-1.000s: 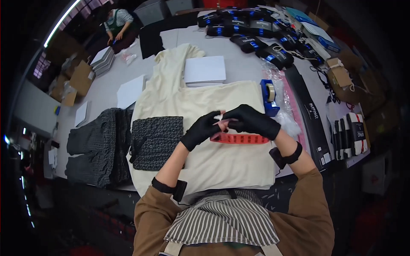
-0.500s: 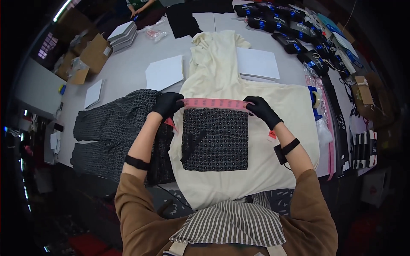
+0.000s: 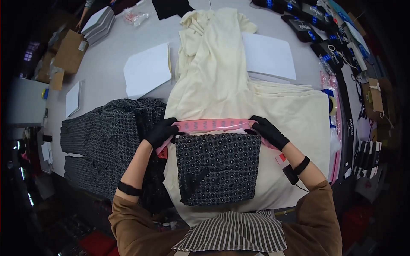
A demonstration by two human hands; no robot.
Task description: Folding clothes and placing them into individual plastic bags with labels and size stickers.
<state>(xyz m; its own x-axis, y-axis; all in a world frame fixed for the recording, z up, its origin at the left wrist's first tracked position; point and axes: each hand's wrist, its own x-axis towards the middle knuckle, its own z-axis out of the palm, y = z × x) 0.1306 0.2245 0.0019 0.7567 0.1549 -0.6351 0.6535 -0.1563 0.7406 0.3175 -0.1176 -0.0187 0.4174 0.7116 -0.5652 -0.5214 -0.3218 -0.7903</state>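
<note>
My left hand (image 3: 163,131) and my right hand (image 3: 269,131), both in black gloves, pinch the two ends of a pink printed strip (image 3: 213,125). The strip is stretched level along the far edge of a folded dark patterned garment (image 3: 217,170). Its ends bend down beyond my fingers on both sides. Whether it touches the garment I cannot tell. Beneath the folded garment lies cream cloth (image 3: 294,128). To the left, near my left hand, more dark patterned clothing (image 3: 106,132) is spread out.
White boards (image 3: 149,70) lie on the table, with a white stack (image 3: 98,23) at far left. Open cardboard boxes (image 3: 70,51) stand at the left edge. Black packaged goods (image 3: 316,25) pile up at far right, beside a tape roll (image 3: 333,104). A co-worker's arm (image 3: 85,10) shows at upper left.
The view has shifted, so the garments and table appear lower and larger. Both hands still hold the strip, whose ends now bend down more on each side.
</note>
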